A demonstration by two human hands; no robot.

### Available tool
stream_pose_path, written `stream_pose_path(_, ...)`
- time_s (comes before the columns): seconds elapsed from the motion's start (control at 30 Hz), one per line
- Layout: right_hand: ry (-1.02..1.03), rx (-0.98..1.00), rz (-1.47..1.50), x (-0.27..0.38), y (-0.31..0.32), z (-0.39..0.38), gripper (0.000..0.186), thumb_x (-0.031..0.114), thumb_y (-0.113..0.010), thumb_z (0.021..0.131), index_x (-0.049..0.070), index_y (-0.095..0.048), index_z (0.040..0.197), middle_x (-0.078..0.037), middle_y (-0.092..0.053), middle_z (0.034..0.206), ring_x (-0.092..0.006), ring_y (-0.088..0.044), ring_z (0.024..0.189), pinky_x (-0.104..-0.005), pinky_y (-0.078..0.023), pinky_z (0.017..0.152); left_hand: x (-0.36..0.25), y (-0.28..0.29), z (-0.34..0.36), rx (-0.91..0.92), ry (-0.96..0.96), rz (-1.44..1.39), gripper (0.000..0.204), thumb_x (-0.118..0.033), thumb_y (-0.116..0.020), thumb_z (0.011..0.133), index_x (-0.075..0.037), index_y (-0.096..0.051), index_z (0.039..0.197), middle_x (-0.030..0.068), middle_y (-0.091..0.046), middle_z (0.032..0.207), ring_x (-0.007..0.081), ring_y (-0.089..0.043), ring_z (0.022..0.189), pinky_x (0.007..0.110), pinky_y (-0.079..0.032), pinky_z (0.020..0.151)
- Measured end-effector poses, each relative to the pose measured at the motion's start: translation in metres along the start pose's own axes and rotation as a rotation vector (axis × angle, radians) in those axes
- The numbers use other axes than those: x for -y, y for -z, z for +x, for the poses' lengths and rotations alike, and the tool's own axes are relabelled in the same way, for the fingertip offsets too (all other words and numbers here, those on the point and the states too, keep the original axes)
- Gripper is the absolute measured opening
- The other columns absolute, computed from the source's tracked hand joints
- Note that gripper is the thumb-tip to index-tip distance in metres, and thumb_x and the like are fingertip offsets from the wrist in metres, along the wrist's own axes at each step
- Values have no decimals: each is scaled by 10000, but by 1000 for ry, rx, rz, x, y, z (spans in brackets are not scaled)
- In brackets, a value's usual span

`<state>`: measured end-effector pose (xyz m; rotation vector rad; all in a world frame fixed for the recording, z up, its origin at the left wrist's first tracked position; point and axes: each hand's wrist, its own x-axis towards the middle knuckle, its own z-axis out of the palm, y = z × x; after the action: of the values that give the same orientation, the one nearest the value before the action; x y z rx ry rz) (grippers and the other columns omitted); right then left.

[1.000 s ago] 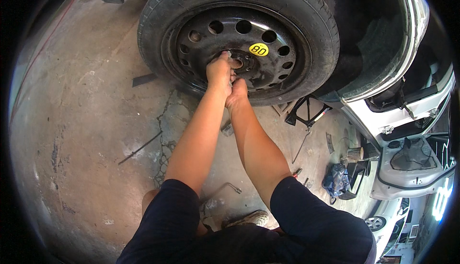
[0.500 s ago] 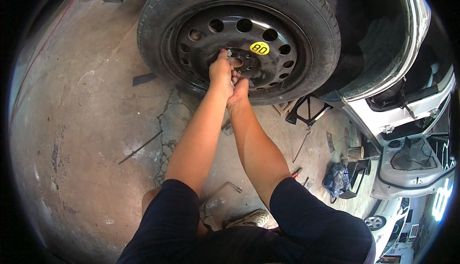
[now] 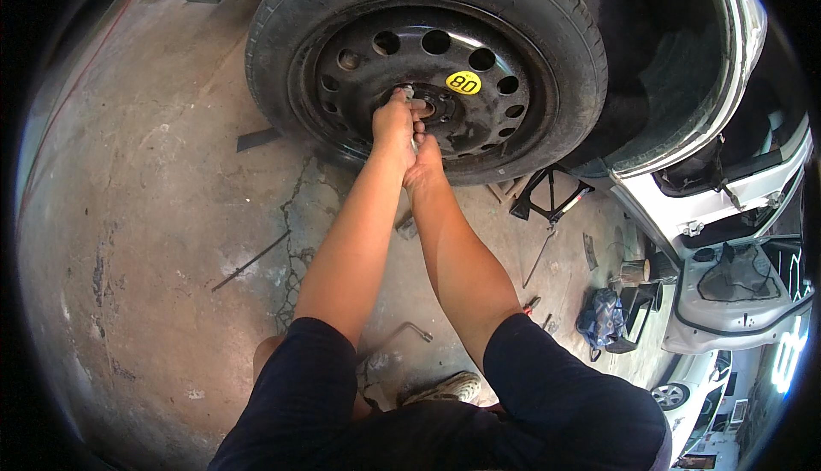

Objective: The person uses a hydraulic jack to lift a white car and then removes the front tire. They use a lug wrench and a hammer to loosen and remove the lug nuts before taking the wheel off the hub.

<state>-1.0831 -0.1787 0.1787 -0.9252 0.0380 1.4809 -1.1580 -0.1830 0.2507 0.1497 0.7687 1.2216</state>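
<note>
A black steel wheel (image 3: 479, 112) with round holes and a yellow oval sticker (image 3: 463, 83) stands in front of me, fitted with a dusty tire (image 3: 282, 69). My left hand (image 3: 396, 125) is closed just left of the wheel's hub hole (image 3: 428, 109). At its fingertips a small silvery metal piece shows, too small to name. My right hand (image 3: 425, 156) is closed right below, pressed against the left one. Its fingers are largely hidden, and what it grips cannot be made out. Bolt holes show around the hub.
The car's white body (image 3: 650, 189) is at right. A black scissor jack (image 3: 547, 193) lies by the tire. On the concrete are a lug wrench (image 3: 419, 332), a thin dark rod (image 3: 251, 261), a red-handled tool (image 3: 532, 305) and a blue patterned bag (image 3: 601, 319). My shoe (image 3: 449, 387) is below.
My hands stay at the hub, with only a slight shift of the fingers. The yellow sticker sits slightly higher than before.
</note>
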Motion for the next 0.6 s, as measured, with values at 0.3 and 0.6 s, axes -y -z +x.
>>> stream_pose_path(0.3,8,-36,-91,5,0,-6,260,104,-359,966,97,-594,856,-16,-557,794,-186,-565,827,-376,-510,829,-2,0,-7,28,22,63,401,-420,-507,1037,-86,-636,856,-33,-439,675,104,-432,562,279,-349,482)
stream_pose_path(0.6,10,86,-5,4,14,13,241,98,-381,969,82,-592,855,-25,-571,782,-196,-558,763,-370,-517,817,-2,-4,-8,-23,-9,150,345,-408,-535,1026,-100,-616,894,-27,-443,676,120,-430,540,296,-336,464)
